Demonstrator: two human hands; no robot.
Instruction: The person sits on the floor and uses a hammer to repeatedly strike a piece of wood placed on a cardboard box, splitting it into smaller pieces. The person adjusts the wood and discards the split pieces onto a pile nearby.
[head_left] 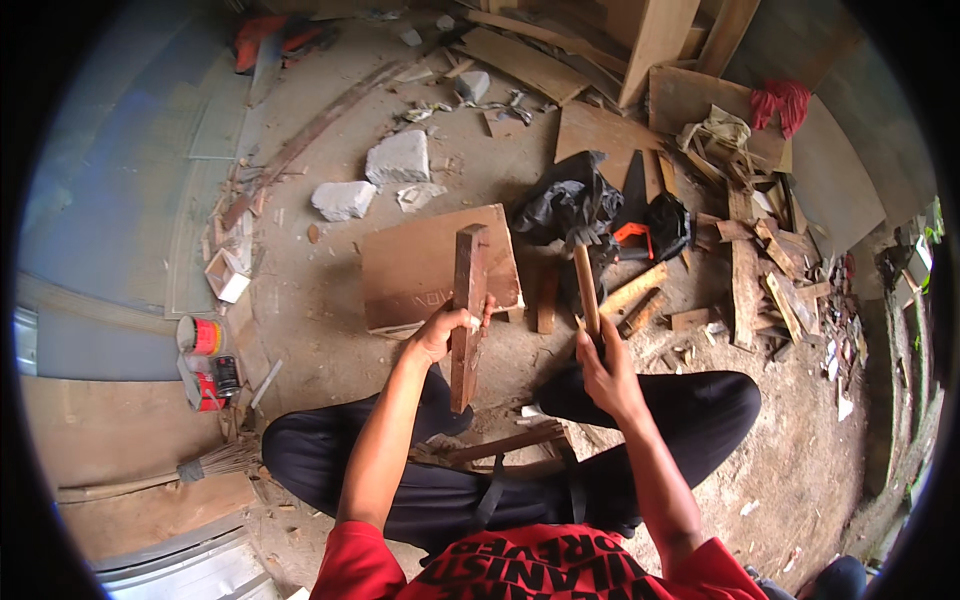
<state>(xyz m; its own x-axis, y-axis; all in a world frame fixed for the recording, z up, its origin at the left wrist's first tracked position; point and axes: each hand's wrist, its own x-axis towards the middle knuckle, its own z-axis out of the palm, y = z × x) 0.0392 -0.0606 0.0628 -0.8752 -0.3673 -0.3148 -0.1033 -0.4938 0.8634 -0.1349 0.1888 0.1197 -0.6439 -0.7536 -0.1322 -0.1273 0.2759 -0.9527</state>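
My left hand (438, 332) is wrapped round a dark reddish-brown piece of wood (466, 300), held upright in front of me. In my right hand (608, 372) is a hammer (586, 285), gripped by its light wooden handle with the dark head up. The hammer and the wood are apart. Beyond the wood lies a brown wooden block or box (415, 265) with a pale edge, partly hidden behind it. Past the hammer head sits a crumpled black plastic bag (572, 195). A handsaw with an orange handle (634, 236) rests beside that bag.
White broken blocks (397, 157) lie farther off. Scrap wood (745, 290) is heaped at the right. Red tins (205, 390) and a twig broom (215, 462) are at the left. Boards (660, 45) lean at the back. My crossed legs (690, 410) frame the working spot.
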